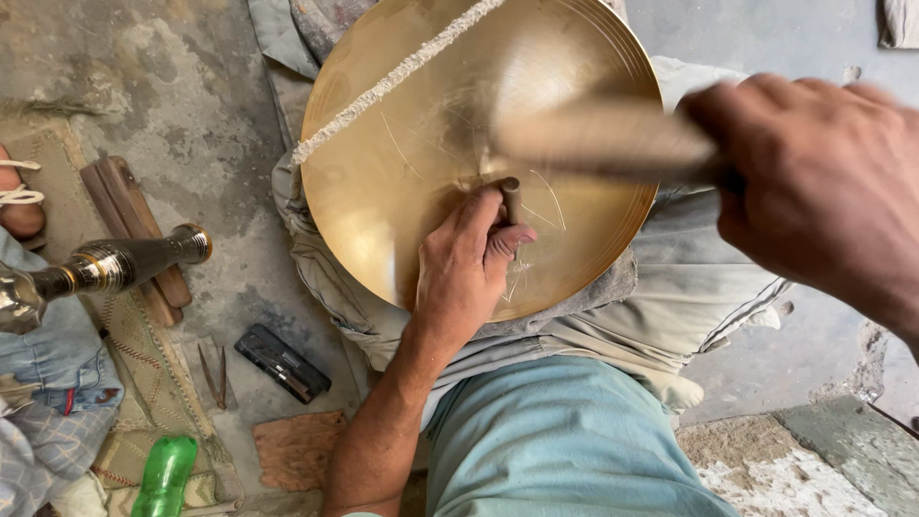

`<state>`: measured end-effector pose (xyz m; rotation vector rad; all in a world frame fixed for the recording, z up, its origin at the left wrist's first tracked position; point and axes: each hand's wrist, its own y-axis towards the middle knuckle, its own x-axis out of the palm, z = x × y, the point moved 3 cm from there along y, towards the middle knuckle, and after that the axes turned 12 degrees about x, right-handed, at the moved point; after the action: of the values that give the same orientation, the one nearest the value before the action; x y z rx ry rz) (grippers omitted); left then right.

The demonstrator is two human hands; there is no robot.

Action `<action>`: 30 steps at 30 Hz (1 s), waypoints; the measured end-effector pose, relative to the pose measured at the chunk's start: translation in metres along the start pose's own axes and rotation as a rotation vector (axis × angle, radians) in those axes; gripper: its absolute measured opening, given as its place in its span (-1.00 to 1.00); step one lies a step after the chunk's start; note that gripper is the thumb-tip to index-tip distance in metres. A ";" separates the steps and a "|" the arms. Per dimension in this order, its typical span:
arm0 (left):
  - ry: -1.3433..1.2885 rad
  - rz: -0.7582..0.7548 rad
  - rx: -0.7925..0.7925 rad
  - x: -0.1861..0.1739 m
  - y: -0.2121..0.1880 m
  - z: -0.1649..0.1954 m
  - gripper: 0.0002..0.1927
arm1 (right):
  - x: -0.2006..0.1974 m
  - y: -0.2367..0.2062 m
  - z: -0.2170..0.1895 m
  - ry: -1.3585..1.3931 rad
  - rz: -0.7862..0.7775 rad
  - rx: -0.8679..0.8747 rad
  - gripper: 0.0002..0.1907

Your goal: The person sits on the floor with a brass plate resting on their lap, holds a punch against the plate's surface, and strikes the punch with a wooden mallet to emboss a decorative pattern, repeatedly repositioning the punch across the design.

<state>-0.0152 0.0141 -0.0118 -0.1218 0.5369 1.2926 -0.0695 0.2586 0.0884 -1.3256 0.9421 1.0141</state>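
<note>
Seen from the head camera, a large round brass plate [440, 144] is being propped on a heap of grey folded cloth [670, 297] in front of the person's lap. A short metal punch [512, 201] is being pinched upright against the plate's face by the left hand [464, 273], whose fingers are closed around it, near the plate's middle. A wooden-handled hammer [603, 139], blurred by motion, is being gripped in the closed right hand [823, 182] and is being held above the punch.

As to progress, only a few thin scratched lines and small marks are being shown around the punch and toward the plate's lower edge; most of the face is lying smooth and unmarked, so the engraving is judged to be at an early stage, with nearly the whole surface left. A pale rough strip [392, 77] is running across the plate's upper left part; what it is cannot be told.

The work is being done low on a rough, stained concrete floor [191, 115]. At the left edge, a turned metal piece [105, 268] is lying over a wooden block [129, 220] on a woven mat [144, 383]. A dark flat tool [282, 362] and thin pointed pins [215, 375] are resting on the floor by the mat, a green plastic bottle [165, 476] is lying at the bottom edge, and another person's clothing [53, 364] is showing at the far left.
</note>
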 end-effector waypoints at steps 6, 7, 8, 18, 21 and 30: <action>-0.050 -0.065 -0.011 -0.004 0.006 0.000 -0.63 | 0.008 -0.004 0.009 0.176 -0.076 0.053 -0.46; -0.045 -0.058 0.011 -0.004 0.008 0.000 -0.62 | 0.009 -0.006 0.010 0.089 -0.098 0.071 -0.45; -0.040 -0.051 0.034 -0.005 0.009 0.001 -0.60 | 0.009 -0.007 0.010 0.071 -0.082 0.057 -0.44; -0.011 -0.147 0.087 -0.004 0.015 0.003 -0.59 | 0.028 -0.021 0.023 0.268 -0.134 0.192 -0.48; -0.012 -0.171 0.074 -0.005 0.015 0.004 -0.60 | 0.035 -0.024 0.023 0.060 -0.172 0.127 -0.50; -0.068 -0.266 0.033 -0.005 0.019 0.003 -0.68 | 0.054 -0.032 0.036 0.080 -0.244 0.216 -0.38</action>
<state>-0.0324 0.0165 -0.0029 -0.1173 0.4661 1.0247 -0.0241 0.2971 0.0480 -1.2706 0.8972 0.6580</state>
